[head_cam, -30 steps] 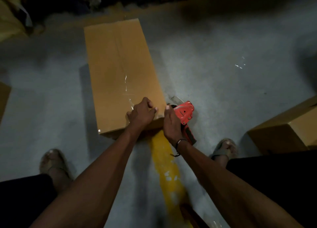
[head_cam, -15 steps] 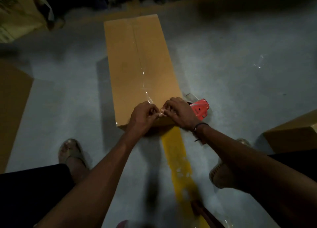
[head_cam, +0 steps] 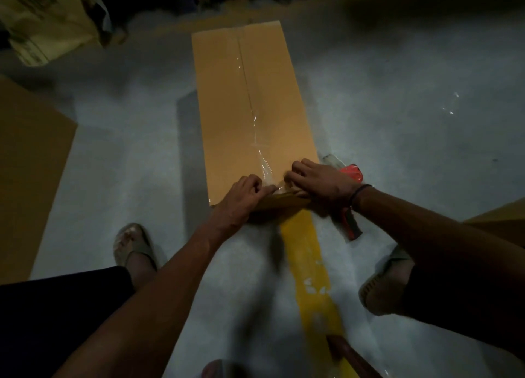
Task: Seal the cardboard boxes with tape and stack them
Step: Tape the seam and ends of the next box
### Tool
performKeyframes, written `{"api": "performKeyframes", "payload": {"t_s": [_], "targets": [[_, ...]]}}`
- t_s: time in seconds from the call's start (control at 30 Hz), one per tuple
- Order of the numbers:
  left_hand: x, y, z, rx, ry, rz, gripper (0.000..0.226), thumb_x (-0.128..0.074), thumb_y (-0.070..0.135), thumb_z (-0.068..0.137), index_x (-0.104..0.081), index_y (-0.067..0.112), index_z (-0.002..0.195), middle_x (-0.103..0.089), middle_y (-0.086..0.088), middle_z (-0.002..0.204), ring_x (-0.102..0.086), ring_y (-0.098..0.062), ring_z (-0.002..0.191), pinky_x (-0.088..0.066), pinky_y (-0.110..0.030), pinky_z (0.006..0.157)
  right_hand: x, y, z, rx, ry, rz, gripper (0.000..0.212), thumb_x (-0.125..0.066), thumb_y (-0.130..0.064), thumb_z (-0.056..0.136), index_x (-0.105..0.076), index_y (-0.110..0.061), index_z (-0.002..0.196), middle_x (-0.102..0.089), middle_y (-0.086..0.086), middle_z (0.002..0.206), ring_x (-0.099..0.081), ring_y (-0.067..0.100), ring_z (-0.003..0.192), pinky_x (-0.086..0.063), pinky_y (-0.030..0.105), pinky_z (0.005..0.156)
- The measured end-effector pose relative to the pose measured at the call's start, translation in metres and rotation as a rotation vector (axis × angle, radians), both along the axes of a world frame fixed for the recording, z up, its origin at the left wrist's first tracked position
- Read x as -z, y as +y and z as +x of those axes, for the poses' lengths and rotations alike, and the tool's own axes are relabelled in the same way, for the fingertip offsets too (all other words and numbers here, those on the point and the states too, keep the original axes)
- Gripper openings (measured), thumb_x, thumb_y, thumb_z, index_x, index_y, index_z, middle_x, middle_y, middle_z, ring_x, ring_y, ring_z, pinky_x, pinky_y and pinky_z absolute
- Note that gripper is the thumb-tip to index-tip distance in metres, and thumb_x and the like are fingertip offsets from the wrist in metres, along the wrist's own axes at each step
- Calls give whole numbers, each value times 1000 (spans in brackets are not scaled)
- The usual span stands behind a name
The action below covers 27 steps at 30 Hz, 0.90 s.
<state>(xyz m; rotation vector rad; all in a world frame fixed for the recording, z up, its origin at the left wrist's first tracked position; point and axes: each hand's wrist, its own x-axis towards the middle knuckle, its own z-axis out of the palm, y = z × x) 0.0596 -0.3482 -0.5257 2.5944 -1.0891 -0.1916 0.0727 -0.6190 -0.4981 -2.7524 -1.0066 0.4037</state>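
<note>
Both bare forearms reach forward and converge, the hands close together but not quite touching. The left hand [head_cam: 245, 196] lies knuckles up with its fingers curled under and its thumb pointing right. The right hand [head_cam: 318, 182], a dark band at its wrist, also has curled fingers, pressing down.

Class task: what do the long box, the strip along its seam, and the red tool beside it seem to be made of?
Long tan box: matte corrugated cardboard, by its flat brown flaps. Clear seam strip: glossy plastic tape, it glints and wrinkles. Red tape dispenser: probably moulded plastic, smooth with a slight sheen.
</note>
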Motion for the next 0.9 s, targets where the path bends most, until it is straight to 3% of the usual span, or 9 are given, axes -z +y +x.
{"api": "performKeyframes", "payload": {"t_s": [0.13,0.3,0.4,0.53,0.63,0.7,0.77,0.83,0.9], "targets": [[-2,23,4,-66,-24,32,62,-82,16,83,-58,21,140,-54,-13,116,-54,-30,97,-49,-40,75,-1,-6,6,-50,24,2,42,-50,-44,103,-45,-19,138,-47,4,128,-39,13,107,-52,32,78],[-14,72,3,-162,-27,101,61,-69,39,94,-46,34,151,-46,-7,124,-46,-21,107,-49,-34,80,-2,-22,10,-124,20,-84,54,-64,-33,97,-36,-23,143,-40,1,132,-43,18,110,-52,30,71],[-19,83,4,-177,28,71,67,-71,35,93,-43,37,153,-41,-5,120,-40,-16,104,-49,-28,73,-8,-24,14,-149,24,-106,60,-69,-29,94,-34,-23,143,-39,1,131,-43,18,109,-57,41,76],[-19,89,10,-121,124,49,69,-69,31,96,-36,39,157,-39,-4,127,-35,-12,110,-43,-29,85,-19,-21,25,-232,121,-125,67,-74,-14,85,-39,-21,142,-43,5,131,-45,19,108,-56,41,82],[-19,92,15,-108,172,49,71,-68,30,97,-32,44,157,-38,-1,130,-33,-9,112,-41,-29,90,-27,-22,31,-291,143,-177,45,-51,-31,96,-46,-17,140,-47,8,131,-48,21,109,-53,43,89],[-20,94,18,-118,223,45,72,-69,31,96,-32,46,156,-38,2,131,-37,-10,112,-43,-29,92,-29,-22,32,-351,122,-182,55,-30,-44,96,-49,-15,138,-48,10,131,-49,23,109,-51,44,93],[-20,98,20,-123,270,18,72,-70,29,95,-35,45,155,-39,2,131,-41,-11,112,-43,-27,93,-31,-19,31,-337,92,-187,42,-44,-25,99,-49,-13,139,-48,11,131,-50,24,108,-52,44,90],[-22,102,20,-143,299,-24,71,-73,26,93,-39,42,154,-41,4,131,-45,-11,112,-45,-26,94,-27,-23,28,-278,88,-142,50,-59,-7,93,-47,-15,141,-47,10,132,-51,24,107,-54,40,86],[-23,102,15,-232,335,-99,73,-78,18,88,-45,37,150,-44,6,130,-49,-10,111,-48,-27,93,-30,-28,20,-112,61,-100,54,-55,-6,90,-45,-17,142,-44,7,133,-53,23,106,-52,32,78]]}}
